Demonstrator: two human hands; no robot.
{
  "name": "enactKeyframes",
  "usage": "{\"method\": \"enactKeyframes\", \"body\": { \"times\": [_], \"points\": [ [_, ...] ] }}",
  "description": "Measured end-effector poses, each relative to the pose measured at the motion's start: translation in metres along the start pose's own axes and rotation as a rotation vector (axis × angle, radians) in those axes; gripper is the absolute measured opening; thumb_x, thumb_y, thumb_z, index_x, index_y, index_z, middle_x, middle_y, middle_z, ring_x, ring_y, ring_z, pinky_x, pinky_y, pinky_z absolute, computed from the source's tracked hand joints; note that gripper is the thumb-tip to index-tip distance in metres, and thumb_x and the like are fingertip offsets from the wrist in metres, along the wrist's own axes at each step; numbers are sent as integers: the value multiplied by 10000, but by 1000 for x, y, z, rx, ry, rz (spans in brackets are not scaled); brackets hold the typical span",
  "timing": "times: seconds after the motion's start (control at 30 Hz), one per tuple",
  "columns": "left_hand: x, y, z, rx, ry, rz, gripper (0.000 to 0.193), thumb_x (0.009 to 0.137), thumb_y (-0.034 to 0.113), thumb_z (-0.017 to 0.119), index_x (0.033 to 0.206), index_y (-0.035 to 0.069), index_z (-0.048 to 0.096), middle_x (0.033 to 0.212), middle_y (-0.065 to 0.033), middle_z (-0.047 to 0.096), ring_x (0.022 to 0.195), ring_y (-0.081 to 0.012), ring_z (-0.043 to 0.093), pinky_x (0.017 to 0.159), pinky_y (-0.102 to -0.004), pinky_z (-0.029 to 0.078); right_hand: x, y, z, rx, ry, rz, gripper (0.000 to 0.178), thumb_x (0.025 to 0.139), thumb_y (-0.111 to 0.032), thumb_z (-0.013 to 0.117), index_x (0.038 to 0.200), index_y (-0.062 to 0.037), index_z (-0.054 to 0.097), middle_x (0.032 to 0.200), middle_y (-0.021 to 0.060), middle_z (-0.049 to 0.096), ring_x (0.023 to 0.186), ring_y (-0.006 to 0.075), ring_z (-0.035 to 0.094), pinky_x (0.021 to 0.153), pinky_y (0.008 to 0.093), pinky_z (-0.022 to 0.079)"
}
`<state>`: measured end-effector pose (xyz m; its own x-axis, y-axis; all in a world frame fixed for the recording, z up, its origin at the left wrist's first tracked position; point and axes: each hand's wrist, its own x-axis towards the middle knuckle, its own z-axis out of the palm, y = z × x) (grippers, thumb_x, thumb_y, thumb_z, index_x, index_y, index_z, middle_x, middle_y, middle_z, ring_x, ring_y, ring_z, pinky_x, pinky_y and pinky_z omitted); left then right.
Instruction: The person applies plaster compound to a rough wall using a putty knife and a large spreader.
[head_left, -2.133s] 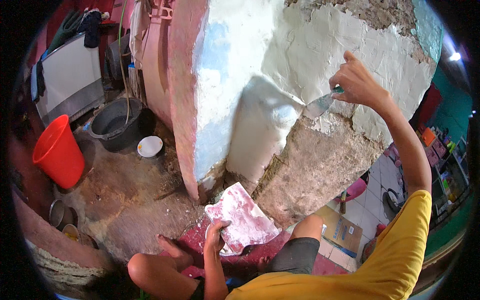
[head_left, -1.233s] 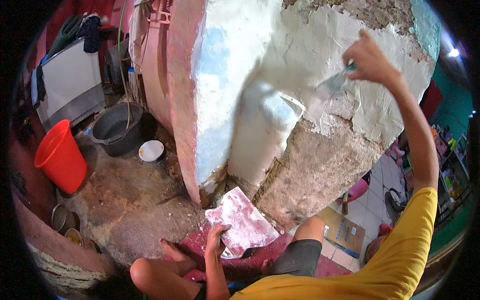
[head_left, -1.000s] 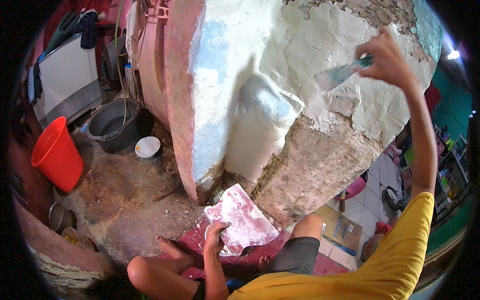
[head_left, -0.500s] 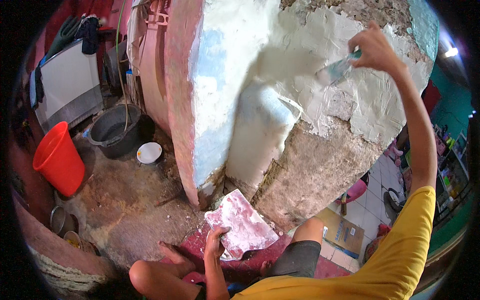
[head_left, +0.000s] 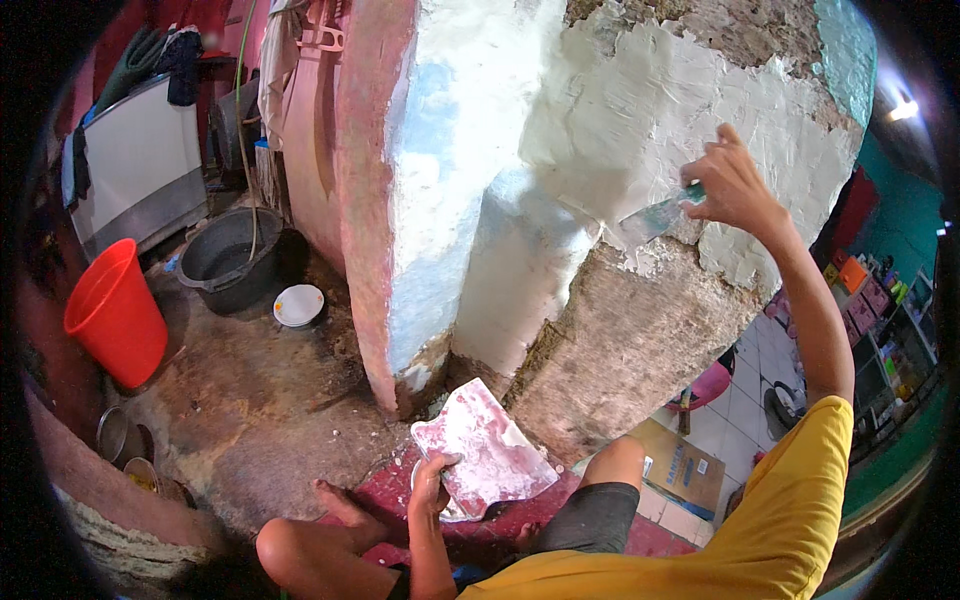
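My right hand (head_left: 735,185) is closed round the handle of a putty knife (head_left: 655,218). The blade lies against the wall at the lower border of the white plaster (head_left: 610,120), beside the corner of a jutting plastered block (head_left: 525,260). Below that border the wall is rough bare cement (head_left: 640,340). Low in front of me, my left hand (head_left: 429,484) grips the edge of a flat board (head_left: 490,450), reddish and smeared with white plaster. The thumb rests on its upper face; the other fingers are mostly hidden beneath.
To the left stand a red bucket (head_left: 118,315), a black tub (head_left: 230,265) with a hose in it, and a white bowl (head_left: 298,306). At right, a flattened cardboard box (head_left: 685,465) lies on white tiles near a pink object (head_left: 708,385). Shelves with goods (head_left: 890,320) stand beyond.
My right hand has moved down and slightly left along the wall with the putty knife, and a swath of plaster looks smoother. My left hand and the board have stayed nearly still.
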<state>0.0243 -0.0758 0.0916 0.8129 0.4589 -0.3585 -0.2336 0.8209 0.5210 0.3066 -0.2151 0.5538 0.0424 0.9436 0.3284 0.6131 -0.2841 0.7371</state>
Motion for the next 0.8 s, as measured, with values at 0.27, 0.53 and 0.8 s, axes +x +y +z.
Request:
{"method": "enactKeyframes", "body": {
  "times": [0.27,0.53,0.8],
  "points": [
    [1,-3,-2,41,1,28,227,729,61,569,940,-23,576,845,-81,612,757,-207,606,703,-337,502,-35,16,-85,-144,57,272,206,643,-266,717,729,-98,635,625,69,598,623,235,549,803,352,364],
    [5,-19,-6,-142,13,17,153,740,104,577,839,-10,598,783,-83,611,695,-194,607,653,-308,506,-111,-137,32,1327,-361,703,240,761,-167,698,934,-8,648,783,50,649,739,118,590,634,295,491],
    [-17,5,15,-117,75,77,374,712,124,569,1037,-60,547,890,-131,629,793,-243,631,772,-370,523,-131,-276,139,2100,-370,538,155,763,-129,715,846,-13,654,733,0,616,649,48,529,555,208,422]
  ]
}}
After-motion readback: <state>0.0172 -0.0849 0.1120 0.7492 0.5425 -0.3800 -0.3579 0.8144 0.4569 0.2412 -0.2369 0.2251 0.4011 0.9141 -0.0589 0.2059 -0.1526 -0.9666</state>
